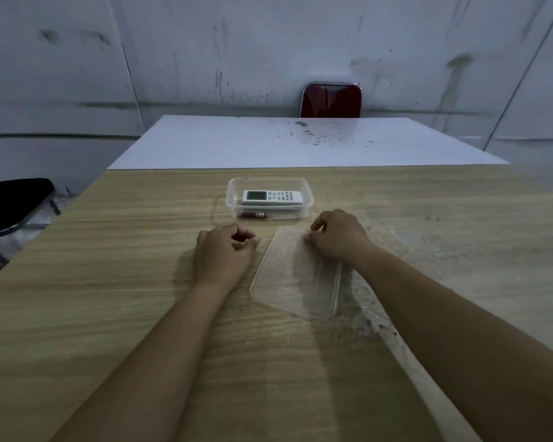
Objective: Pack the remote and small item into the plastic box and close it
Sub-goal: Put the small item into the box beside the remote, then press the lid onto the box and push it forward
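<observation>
head view, one moment, contents listed outward from the hands.

left hand (225, 252): resting on the wooden table (109, 282), fingers curled loosely inward, holding nothing; palm down, forearm trailing back toward the camera.

right hand (336, 236): fingers bent, tips pressed on the far right corner of the lid (296, 275); whether the corner is pinched or only touched cannot be told.

lid: clear plastic, rectangular with rounded corners, lying flat on the table just right of the left hand and mostly on the near side of the right hand, long axis angled slightly away from the camera. not on the box.

plastic box (305, 207): clear, open-topped, standing just beyond both hands, apart from the lid.

remote (271, 197): white, with a small screen at its left end and buttons to the right, lying crosswise inside the box, face up.

small item (257, 215): short, cylindrical, dark reddish with a metallic end, lying inside the box along the wall nearest the hands, on the near side of the remote. finer detail too small to tell.

beyond the box: white board (300, 145) on the far part of the table; red chair back (332, 102) behind it, against a scuffed pale wall (268, 43).

far left of the left hand: black chair seat (13, 202) beside the table edge.
</observation>
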